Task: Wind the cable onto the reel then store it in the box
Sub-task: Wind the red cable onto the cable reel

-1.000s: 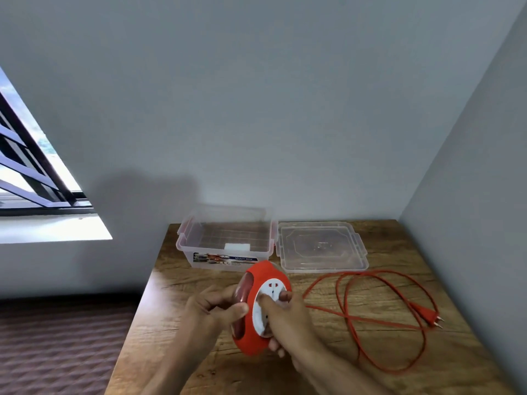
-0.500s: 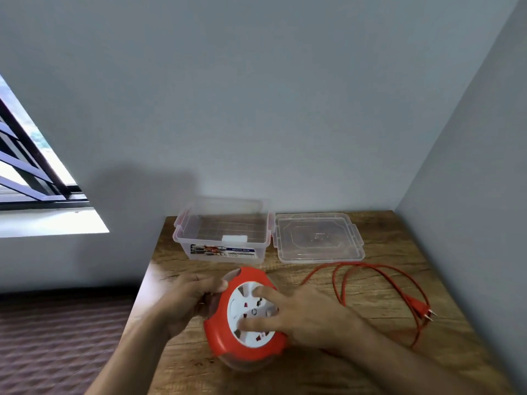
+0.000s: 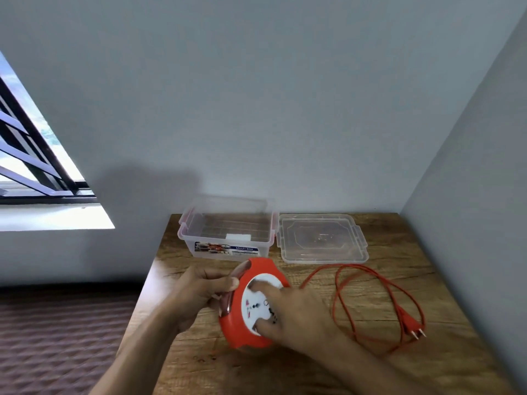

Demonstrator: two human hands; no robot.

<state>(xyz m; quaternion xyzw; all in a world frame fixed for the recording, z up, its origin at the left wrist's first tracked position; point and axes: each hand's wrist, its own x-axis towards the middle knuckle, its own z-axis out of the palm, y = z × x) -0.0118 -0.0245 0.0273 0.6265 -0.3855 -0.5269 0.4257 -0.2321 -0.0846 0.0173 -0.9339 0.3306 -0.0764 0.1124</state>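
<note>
An orange cable reel (image 3: 242, 333) with a white socket face sits tilted just above the wooden table (image 3: 370, 374). My left hand (image 3: 199, 292) grips its left rim. My right hand (image 3: 296, 312) lies on the white face with fingers spread and pressing it. The orange cable (image 3: 350, 303) runs from behind the reel and lies in loose loops on the table to the right, ending in a two-pin plug (image 3: 413, 327). The clear plastic box (image 3: 228, 232) stands open at the back of the table.
The box's clear lid (image 3: 322, 238) lies flat beside the box on its right. Grey walls close the table at the back and right. The table's left edge drops to a dark patterned floor (image 3: 57, 337). A barred window (image 3: 28, 155) is at the far left.
The reel turned from edge-on to face-up and came lower toward the table. My right hand moved from pinching its edge to lying flat on the socket face. The cable loops shifted slightly.
</note>
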